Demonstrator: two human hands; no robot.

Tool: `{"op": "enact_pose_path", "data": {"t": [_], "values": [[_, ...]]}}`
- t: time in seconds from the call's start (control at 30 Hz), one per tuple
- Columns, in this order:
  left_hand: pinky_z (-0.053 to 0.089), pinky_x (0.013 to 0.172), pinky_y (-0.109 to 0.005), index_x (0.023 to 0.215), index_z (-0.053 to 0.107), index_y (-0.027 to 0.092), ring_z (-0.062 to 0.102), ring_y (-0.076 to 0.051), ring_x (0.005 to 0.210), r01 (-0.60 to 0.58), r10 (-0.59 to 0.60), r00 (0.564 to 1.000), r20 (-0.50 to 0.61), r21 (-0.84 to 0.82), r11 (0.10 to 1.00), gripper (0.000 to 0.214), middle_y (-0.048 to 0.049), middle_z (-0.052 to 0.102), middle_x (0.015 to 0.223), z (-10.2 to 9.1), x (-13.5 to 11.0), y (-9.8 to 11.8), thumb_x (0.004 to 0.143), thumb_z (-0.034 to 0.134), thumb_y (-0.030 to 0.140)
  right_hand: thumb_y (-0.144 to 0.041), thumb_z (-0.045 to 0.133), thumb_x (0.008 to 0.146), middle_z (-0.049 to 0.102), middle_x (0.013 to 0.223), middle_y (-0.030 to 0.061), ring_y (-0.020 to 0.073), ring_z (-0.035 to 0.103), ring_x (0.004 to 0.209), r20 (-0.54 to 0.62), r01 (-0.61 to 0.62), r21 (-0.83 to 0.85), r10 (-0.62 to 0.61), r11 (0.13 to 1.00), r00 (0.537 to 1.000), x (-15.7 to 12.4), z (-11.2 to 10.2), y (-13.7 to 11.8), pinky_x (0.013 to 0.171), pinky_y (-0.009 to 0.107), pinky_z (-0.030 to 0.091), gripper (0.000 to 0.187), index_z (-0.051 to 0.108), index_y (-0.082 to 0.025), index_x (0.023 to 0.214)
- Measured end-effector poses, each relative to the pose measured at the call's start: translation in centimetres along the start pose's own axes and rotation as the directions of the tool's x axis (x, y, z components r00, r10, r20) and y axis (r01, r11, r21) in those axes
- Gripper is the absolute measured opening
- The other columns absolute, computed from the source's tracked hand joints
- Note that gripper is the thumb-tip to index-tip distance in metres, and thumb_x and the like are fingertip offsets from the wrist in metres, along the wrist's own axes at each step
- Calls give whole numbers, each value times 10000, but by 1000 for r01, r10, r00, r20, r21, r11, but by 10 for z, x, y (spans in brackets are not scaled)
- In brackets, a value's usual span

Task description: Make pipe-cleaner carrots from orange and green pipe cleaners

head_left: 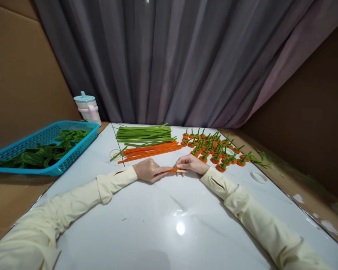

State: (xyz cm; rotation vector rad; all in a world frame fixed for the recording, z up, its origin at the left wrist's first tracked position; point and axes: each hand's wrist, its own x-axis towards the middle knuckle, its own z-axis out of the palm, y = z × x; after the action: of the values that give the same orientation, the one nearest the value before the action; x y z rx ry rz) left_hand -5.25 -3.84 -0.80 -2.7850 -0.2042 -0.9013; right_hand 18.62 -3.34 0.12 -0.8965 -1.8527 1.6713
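Observation:
My left hand (150, 170) and my right hand (190, 164) rest on the white table (169, 210), fingertips meeting. Both are closed on a short orange pipe cleaner (173, 170) wound on a thin wooden stick (181, 171). Just beyond lie a bundle of orange pipe cleaners (150, 150) and a bundle of green pipe cleaners (143, 134). To the right of them sit several finished small orange pieces with green stems (211, 148).
A blue plastic basket (22, 165) with green bent pipe cleaners stands at the left. A pale lidded cup (88, 107) stands behind it. A white ring (258, 177) and loose green bits lie at the right. A grey curtain hangs behind the table.

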Motion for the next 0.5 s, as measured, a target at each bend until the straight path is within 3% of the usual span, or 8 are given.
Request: {"op": "enact_pose_path", "data": {"t": [0.23, 0.5], "values": [[289, 370, -223, 1113, 542, 115, 481, -88, 354, -3, 3, 1000, 9, -12, 1000, 274, 37, 570, 471, -1, 0, 0, 892, 414, 215, -460, 716, 691, 659, 674, 75, 109, 572, 501, 42, 11, -9, -10, 1000, 999, -1, -1, -1, 488, 214, 451, 409, 626, -74, 794], [292, 366, -221, 1104, 558, 113, 471, -90, 354, 23, -23, 1000, 7, -26, 999, 278, 26, 578, 485, 0, -2, -1, 895, 407, 218, -481, 719, 667, 636, 622, 39, 111, 559, 485, -44, 22, -49, -24, 999, 999, 2, 0, 4, 493, 223, 440, 406, 644, -93, 758]]}}
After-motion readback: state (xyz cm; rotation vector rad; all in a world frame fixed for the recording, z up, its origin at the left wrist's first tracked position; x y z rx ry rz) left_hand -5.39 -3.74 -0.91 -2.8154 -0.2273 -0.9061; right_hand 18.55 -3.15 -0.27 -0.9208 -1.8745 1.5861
